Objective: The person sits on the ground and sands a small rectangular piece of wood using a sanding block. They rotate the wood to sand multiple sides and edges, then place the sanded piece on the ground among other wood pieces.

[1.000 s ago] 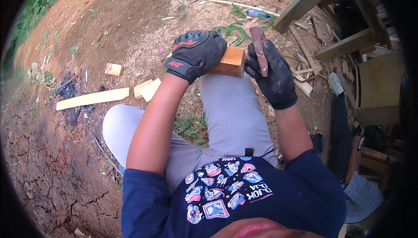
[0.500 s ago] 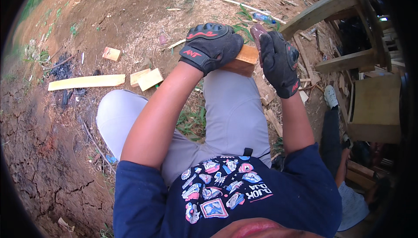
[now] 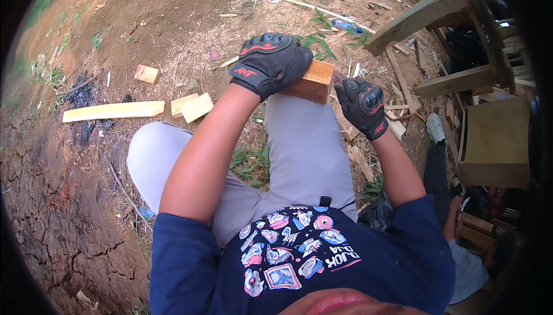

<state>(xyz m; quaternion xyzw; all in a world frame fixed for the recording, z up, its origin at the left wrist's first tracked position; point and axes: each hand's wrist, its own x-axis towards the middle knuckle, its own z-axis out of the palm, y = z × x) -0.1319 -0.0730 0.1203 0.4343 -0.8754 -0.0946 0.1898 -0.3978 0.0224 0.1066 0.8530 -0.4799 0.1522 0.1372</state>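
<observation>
A squared wooden block (image 3: 311,87), orange-brown with a smooth end face, rests on my right knee. My left hand (image 3: 273,61), in a black glove with red marks, is closed over its left part and hides that portion. Beside the block's right end, my gloved right hand (image 3: 362,103) is closed on a reddish-brown piece of sandpaper (image 3: 338,76). Only a small edge of the sandpaper shows past the fingers, close to the block's side face.
On the dirt to the left lie a long pale board (image 3: 115,111) and several small wood blocks (image 3: 197,107). A wooden frame (image 3: 455,81) stands at the right, near a plastic bottle (image 3: 345,25). Another person's leg (image 3: 436,165) shows at the right.
My right hand has moved down and toward me along the block's right side, with the sandpaper now mostly hidden. My left hand and the block have shifted slightly left.
</observation>
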